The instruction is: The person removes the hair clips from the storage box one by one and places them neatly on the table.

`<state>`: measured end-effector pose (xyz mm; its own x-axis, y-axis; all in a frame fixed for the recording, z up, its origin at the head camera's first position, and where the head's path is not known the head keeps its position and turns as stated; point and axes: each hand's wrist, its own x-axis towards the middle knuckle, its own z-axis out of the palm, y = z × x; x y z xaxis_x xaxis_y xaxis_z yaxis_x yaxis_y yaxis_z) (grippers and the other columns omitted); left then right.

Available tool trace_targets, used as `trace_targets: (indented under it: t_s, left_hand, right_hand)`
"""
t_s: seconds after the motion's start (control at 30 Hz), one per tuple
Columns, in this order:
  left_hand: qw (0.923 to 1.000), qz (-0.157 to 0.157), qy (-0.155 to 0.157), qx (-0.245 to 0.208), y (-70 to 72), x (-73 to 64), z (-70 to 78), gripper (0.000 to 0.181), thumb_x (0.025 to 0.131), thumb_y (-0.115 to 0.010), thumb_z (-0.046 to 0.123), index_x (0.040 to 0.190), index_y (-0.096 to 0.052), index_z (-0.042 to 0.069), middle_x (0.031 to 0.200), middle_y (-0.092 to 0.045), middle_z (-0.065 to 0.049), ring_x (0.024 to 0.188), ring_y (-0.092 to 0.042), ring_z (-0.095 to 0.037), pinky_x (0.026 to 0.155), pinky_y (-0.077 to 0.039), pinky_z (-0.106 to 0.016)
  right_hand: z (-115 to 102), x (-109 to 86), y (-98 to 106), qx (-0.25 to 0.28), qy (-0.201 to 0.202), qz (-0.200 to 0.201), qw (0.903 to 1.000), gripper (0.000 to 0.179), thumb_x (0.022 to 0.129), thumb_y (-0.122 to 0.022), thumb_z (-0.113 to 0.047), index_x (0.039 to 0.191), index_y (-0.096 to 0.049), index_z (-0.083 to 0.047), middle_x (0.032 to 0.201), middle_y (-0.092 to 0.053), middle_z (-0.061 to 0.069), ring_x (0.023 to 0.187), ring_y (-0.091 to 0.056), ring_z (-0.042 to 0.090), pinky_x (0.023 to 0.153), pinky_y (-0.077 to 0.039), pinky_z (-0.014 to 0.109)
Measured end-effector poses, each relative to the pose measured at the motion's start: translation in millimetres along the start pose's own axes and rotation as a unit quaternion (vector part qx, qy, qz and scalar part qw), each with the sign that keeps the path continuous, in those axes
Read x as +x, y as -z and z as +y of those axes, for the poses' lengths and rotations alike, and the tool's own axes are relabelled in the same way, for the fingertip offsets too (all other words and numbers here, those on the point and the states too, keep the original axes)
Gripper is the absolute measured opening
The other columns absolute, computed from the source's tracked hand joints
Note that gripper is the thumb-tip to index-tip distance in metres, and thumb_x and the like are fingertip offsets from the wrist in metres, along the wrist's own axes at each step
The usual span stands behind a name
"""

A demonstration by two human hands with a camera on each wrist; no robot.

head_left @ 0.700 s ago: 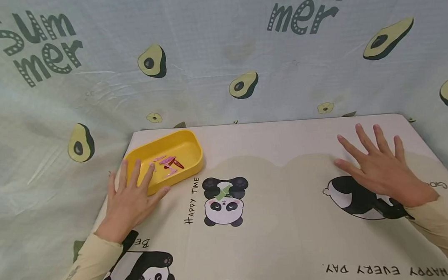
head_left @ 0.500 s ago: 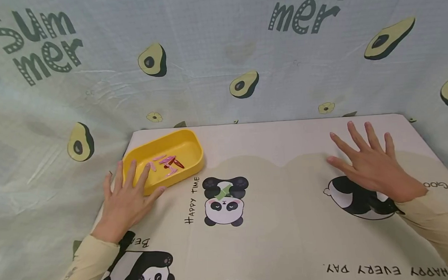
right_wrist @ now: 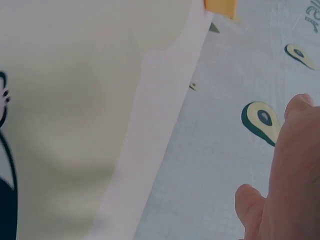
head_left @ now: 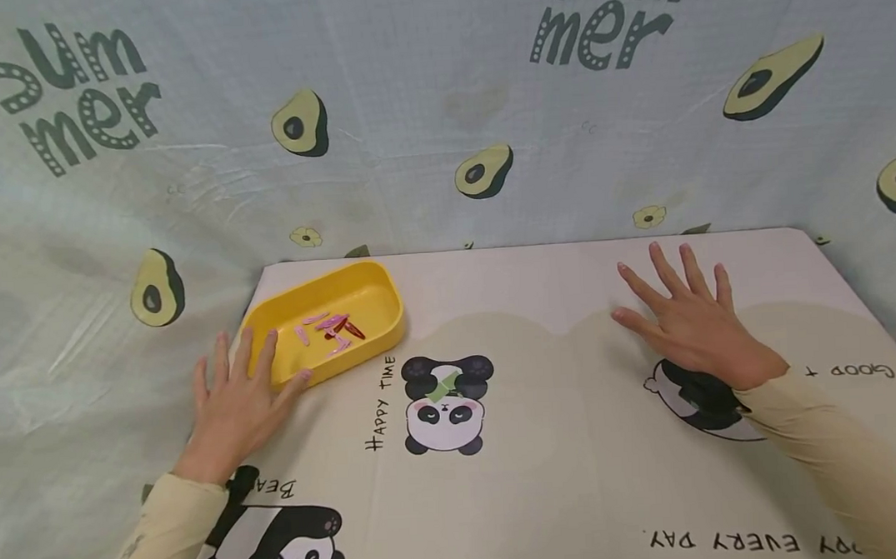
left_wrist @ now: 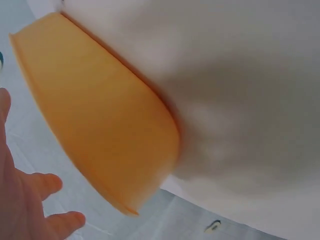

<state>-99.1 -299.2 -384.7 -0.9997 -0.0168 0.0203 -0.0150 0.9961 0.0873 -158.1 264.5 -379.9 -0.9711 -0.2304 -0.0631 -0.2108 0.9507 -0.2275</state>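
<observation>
A yellow plastic tray stands at the far left of the table, holding several small pink and dark red slim pieces whose kind is too small to make out. My left hand is spread at the tray's near left corner, its fingertips overlapping the rim in the head view. In the left wrist view the fingers lie beside the tray's outer wall, holding nothing. On the right, my right hand hovers with fingers spread over a panda print, well apart from the tray.
The table wears a beige cover printed with pandas and lettering. Behind and to the left hangs a pale curtain with avocado prints, close to the table's edges.
My right hand has moved left across the table. The left hand has drawn slightly left and toward me, uncovering more of the pieces. The tray stays in place.
</observation>
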Motion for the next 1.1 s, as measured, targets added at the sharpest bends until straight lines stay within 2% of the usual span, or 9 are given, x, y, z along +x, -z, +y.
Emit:
trace_targets:
  t_s: [0.33,0.57,0.7,0.87,1.0,1.1]
  left_hand:
    - [0.9995,-0.002,0.026,-0.016,-7.4,6.7,-15.3,0.097,0.101,-0.032,0.071,0.163,-0.015,0.000,0.166,-0.013,-0.036,0.156,0.000,-0.059,0.122,0.000,-0.074]
    - [0.9985,-0.006,0.048,-0.028,-12.1,9.7,-21.3,0.102,0.100,-0.030,0.073,0.163,-0.008,-0.005,0.166,-0.013,-0.037,0.153,-0.007,-0.060,0.117,-0.010,-0.077]
    - [0.9977,-0.007,0.058,-0.035,-12.9,10.7,-24.4,0.103,0.100,-0.029,0.072,0.162,-0.006,-0.008,0.165,-0.014,-0.038,0.151,-0.010,-0.060,0.116,-0.012,-0.077]
    - [0.9969,0.004,0.070,-0.036,-13.0,13.4,-25.6,0.099,0.101,-0.033,0.068,0.156,-0.019,-0.014,0.155,-0.026,-0.042,0.140,-0.024,-0.060,0.114,-0.020,-0.073]
    - [0.9970,0.015,0.073,-0.022,-13.5,16.7,-27.9,0.091,0.103,-0.035,0.064,0.140,-0.035,-0.019,0.135,-0.039,-0.041,0.119,-0.036,-0.056,0.104,-0.031,-0.069]
    - [0.9973,0.018,0.070,-0.010,-13.9,19.8,-30.0,0.081,0.105,-0.036,0.059,0.129,-0.042,-0.018,0.120,-0.044,-0.037,0.106,-0.039,-0.051,0.094,-0.036,-0.064]
  right_hand:
    - [-18,19.6,-13,0.019,0.004,-0.011,0.9997,0.081,0.100,-0.032,-0.072,0.166,-0.012,-0.030,0.174,0.015,0.012,0.158,0.021,0.049,0.116,0.014,0.079]
    - [-36,33.5,-18,0.017,0.019,-0.007,0.9997,0.081,0.100,-0.032,-0.073,0.166,-0.015,-0.030,0.175,0.012,0.011,0.159,0.020,0.048,0.117,0.012,0.078]
    - [-47,41.4,-22,0.013,0.028,-0.005,0.9995,0.081,0.100,-0.032,-0.074,0.166,-0.016,-0.030,0.176,0.009,0.011,0.160,0.019,0.046,0.118,0.013,0.077]
    - [-61,51.8,-26,0.010,0.040,-0.007,0.9991,0.082,0.099,-0.032,-0.074,0.166,-0.016,-0.029,0.176,0.008,0.013,0.160,0.021,0.045,0.119,0.013,0.076]
    - [-73,60.1,-29,0.009,0.050,-0.004,0.9987,0.081,0.100,-0.033,-0.073,0.166,-0.017,-0.029,0.176,0.007,0.012,0.161,0.018,0.046,0.120,0.011,0.075]
    - [-81,66.5,-31,0.014,0.056,-0.002,0.9983,0.081,0.100,-0.034,-0.072,0.166,-0.017,-0.029,0.176,0.006,0.012,0.161,0.015,0.046,0.121,0.010,0.075]
